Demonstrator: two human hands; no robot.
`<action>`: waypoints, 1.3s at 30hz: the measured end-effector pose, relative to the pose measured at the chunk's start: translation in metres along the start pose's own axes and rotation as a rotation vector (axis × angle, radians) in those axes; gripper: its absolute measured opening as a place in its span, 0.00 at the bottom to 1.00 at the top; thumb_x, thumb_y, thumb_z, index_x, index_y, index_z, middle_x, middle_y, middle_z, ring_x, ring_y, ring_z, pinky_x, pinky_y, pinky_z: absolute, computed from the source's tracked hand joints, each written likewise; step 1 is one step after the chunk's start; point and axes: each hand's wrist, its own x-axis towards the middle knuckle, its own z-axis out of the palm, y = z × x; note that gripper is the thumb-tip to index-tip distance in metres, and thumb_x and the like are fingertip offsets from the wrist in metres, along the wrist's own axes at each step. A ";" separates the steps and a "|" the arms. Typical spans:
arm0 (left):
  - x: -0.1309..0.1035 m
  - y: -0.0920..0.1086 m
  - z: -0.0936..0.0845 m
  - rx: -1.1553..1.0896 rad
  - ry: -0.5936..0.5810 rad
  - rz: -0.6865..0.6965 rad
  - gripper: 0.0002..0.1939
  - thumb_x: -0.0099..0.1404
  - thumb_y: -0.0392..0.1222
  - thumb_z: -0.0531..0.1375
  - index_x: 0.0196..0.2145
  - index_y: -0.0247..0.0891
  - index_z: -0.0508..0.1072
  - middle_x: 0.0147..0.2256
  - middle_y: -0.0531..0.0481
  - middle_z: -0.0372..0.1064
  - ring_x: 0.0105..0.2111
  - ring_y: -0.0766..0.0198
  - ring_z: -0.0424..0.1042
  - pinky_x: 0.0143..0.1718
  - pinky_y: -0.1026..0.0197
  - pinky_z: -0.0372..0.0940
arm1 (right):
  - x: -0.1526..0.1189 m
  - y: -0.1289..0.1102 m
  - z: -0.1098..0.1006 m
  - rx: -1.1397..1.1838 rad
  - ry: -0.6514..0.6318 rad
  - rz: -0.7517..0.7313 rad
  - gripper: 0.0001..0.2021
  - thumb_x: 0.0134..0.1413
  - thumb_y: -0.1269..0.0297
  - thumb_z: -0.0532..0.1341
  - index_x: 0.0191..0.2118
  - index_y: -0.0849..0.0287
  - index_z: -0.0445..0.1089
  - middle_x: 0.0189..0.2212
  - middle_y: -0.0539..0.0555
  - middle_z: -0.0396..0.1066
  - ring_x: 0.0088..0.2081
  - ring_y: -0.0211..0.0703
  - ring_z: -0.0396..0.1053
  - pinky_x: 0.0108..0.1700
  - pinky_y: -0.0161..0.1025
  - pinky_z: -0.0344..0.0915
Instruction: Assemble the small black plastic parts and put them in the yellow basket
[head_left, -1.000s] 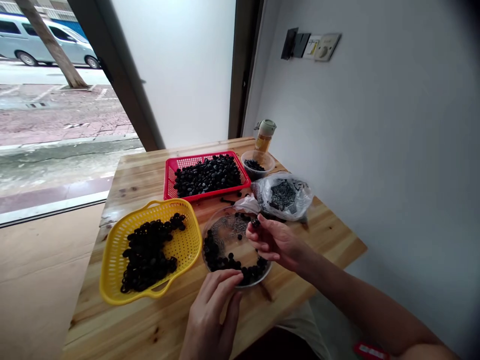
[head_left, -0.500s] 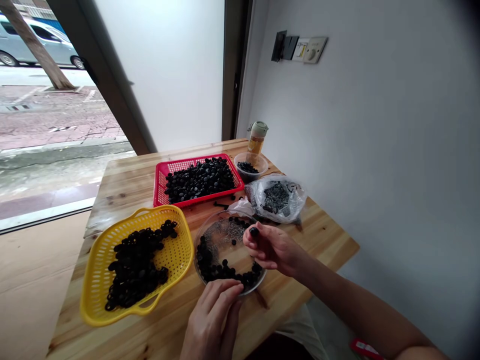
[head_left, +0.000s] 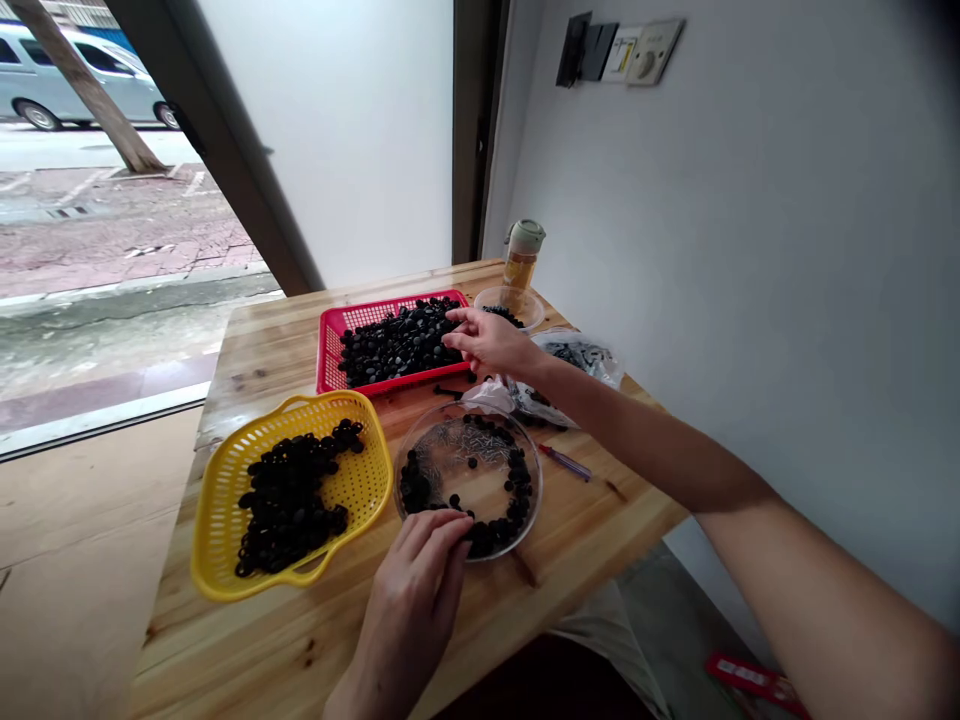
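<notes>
My right hand [head_left: 491, 342] reaches over the right side of a red basket [head_left: 328, 352] heaped with small, shiny black round parts [head_left: 397, 345]. Its fingers are stretched and apart, with nothing visible in them. My left hand [head_left: 420, 575] is at the near rim of a clear round tray [head_left: 537, 500], thumb and fingertips pinched together. Whatever lies between those tips, if anything, is hidden. Inside the tray, small black knob-like pieces [head_left: 495, 535] line the edge and a pile of thin silvery pins or screws [head_left: 457, 445] lies toward the back left.
A yellow basket [head_left: 206, 530] with black ring-like parts stands at the left. Behind my right arm are a plastic bag [head_left: 604, 365] of dark parts, a clear bowl [head_left: 534, 312] and a lidded bottle [head_left: 523, 262]. A screwdriver [head_left: 566, 462] lies right of the tray.
My right hand has moved from above the round tray, away from me, to the red basket. The small black piece it held no longer shows. My left hand stays pinched by the tray rim.
</notes>
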 end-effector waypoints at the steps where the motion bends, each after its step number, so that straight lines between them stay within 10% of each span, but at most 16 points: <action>1: 0.001 -0.001 0.000 0.019 0.004 -0.008 0.11 0.72 0.30 0.57 0.48 0.40 0.76 0.42 0.44 0.79 0.42 0.58 0.80 0.44 0.58 0.76 | 0.003 0.000 0.002 -0.051 -0.015 -0.016 0.16 0.63 0.69 0.64 0.55 0.66 0.69 0.30 0.48 0.72 0.28 0.35 0.69 0.32 0.33 0.66; 7: 0.003 -0.010 0.001 0.093 0.005 -0.042 0.10 0.73 0.31 0.57 0.48 0.39 0.76 0.42 0.44 0.79 0.41 0.58 0.80 0.43 0.58 0.76 | -0.072 0.016 0.026 -0.555 -0.434 -0.098 0.02 0.57 0.72 0.69 0.37 0.62 0.78 0.37 0.56 0.80 0.39 0.46 0.75 0.41 0.38 0.64; 16: 0.034 -0.033 0.008 0.226 -0.154 -0.102 0.10 0.74 0.35 0.55 0.44 0.39 0.77 0.39 0.45 0.80 0.37 0.56 0.80 0.39 0.56 0.74 | -0.101 0.047 0.042 -0.684 -0.474 -0.045 0.08 0.62 0.71 0.62 0.44 0.63 0.78 0.45 0.64 0.79 0.46 0.54 0.76 0.42 0.40 0.65; 22: 0.054 -0.034 0.022 0.029 -0.158 -0.368 0.09 0.69 0.39 0.58 0.42 0.39 0.78 0.37 0.45 0.80 0.35 0.56 0.78 0.38 0.57 0.72 | -0.107 0.052 0.034 -0.489 -0.405 -0.087 0.06 0.58 0.74 0.63 0.40 0.61 0.77 0.42 0.57 0.78 0.43 0.47 0.75 0.41 0.37 0.66; 28: 0.065 -0.021 0.021 -0.672 -0.007 -0.822 0.17 0.64 0.53 0.67 0.42 0.35 0.78 0.25 0.53 0.74 0.22 0.69 0.67 0.24 0.68 0.62 | -0.108 0.040 0.032 0.012 -0.251 -0.137 0.03 0.60 0.69 0.63 0.40 0.61 0.72 0.30 0.48 0.71 0.29 0.35 0.67 0.30 0.31 0.64; 39: 0.092 -0.007 0.025 -1.041 0.175 -0.885 0.18 0.54 0.49 0.74 0.38 0.34 0.80 0.30 0.50 0.77 0.27 0.69 0.71 0.26 0.68 0.66 | -0.113 0.031 0.037 0.388 0.073 -0.121 0.07 0.56 0.64 0.69 0.39 0.58 0.75 0.29 0.47 0.70 0.28 0.35 0.63 0.30 0.34 0.62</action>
